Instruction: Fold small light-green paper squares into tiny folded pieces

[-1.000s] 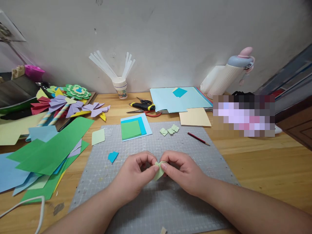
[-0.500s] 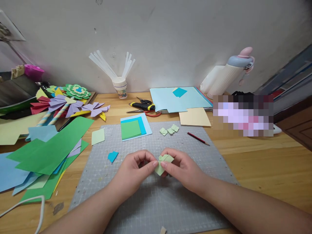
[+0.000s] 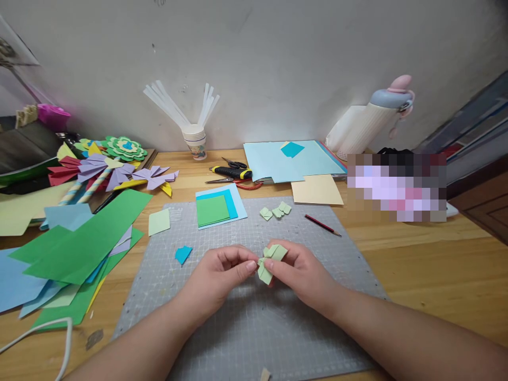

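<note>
A folded light green paper piece (image 3: 276,255) is held over the grey cutting mat (image 3: 246,338). My right hand (image 3: 299,270) pinches it between thumb and fingers. My left hand (image 3: 228,272) is closed at the piece's left edge, thumb and forefinger pressed together on its tip. Beyond my hands lie small folded light green pieces (image 3: 281,209) on the mat. A blue paper scrap (image 3: 183,255) rests left of my left hand, and a pale green square (image 3: 159,222) is farther back.
Stacked green and blue squares (image 3: 212,209) lie at the mat's back edge; a pencil (image 3: 322,225) is to the right. Behind are scissors (image 3: 234,164), a cutter (image 3: 231,172) and a paper cup (image 3: 194,143). Green sheets (image 3: 91,238) cover the left side.
The folded piece has tilted and shifted slightly right in my right hand, showing more of its flaps. My left thumb sits a little farther from its centre.
</note>
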`<action>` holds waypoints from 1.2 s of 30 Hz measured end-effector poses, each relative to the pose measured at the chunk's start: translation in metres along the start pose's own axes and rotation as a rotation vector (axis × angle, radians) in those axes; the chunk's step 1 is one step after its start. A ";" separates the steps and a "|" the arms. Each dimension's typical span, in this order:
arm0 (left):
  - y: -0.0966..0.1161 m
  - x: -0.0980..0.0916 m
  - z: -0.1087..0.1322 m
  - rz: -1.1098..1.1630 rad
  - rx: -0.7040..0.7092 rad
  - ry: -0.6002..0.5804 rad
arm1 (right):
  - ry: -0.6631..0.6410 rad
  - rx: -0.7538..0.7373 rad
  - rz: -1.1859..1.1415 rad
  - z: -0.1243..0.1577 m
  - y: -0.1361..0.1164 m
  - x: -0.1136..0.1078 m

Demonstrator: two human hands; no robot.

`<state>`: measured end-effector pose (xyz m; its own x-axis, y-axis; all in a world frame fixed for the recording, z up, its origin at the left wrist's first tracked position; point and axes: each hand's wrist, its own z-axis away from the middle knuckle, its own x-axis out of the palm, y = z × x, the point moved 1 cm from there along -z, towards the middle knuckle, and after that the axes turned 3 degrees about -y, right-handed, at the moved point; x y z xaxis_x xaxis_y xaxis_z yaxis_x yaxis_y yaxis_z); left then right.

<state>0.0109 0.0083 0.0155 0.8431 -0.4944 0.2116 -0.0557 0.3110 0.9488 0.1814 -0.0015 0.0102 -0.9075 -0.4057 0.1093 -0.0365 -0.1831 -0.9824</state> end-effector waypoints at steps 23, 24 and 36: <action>-0.002 0.000 -0.004 -0.033 -0.026 -0.011 | -0.003 -0.129 0.306 0.003 -0.002 -0.001; -0.002 0.001 -0.004 -0.026 -0.028 -0.013 | -0.007 -0.139 0.315 0.004 -0.002 -0.001; 0.000 0.001 -0.001 0.037 -0.016 -0.068 | -0.038 -0.132 0.257 0.004 0.000 0.000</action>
<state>0.0123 0.0092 0.0157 0.8025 -0.5360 0.2621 -0.0772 0.3424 0.9364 0.1834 -0.0044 0.0110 -0.8776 -0.4576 -0.1431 0.1365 0.0475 -0.9895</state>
